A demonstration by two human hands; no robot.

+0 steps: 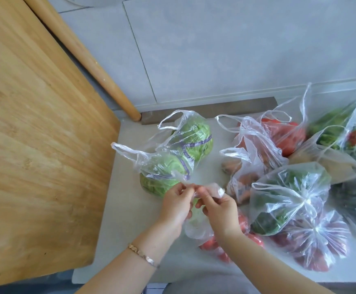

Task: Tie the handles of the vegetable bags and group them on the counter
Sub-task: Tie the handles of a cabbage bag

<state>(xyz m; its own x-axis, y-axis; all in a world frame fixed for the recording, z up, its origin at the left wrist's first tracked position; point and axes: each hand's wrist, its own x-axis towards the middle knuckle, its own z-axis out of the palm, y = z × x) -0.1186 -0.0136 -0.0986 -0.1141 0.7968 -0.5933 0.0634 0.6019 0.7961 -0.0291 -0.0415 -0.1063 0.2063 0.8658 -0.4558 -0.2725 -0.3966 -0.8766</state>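
Note:
A clear plastic bag of small red tomatoes (210, 244) lies at the counter's near edge, mostly hidden under my wrists. My left hand (176, 204) and my right hand (219, 211) each pinch one of that bag's handles, pulled together above it. Just behind my hands lies a bag with green cabbages (172, 153), its handles loose. To the right sit a tied bag of dark green vegetables (287, 196) and a tied bag of red vegetables (314, 240). An open bag of carrots (242, 172) and an open bag of tomatoes (283, 134) lie further back.
A large wooden cutting board (35, 124) leans at the left, with a wooden rolling pin (81, 54) behind it. More bags of greens (342, 128) crowd the right edge. The pale counter (122, 219) ends near my forearms. A grey tiled wall stands behind.

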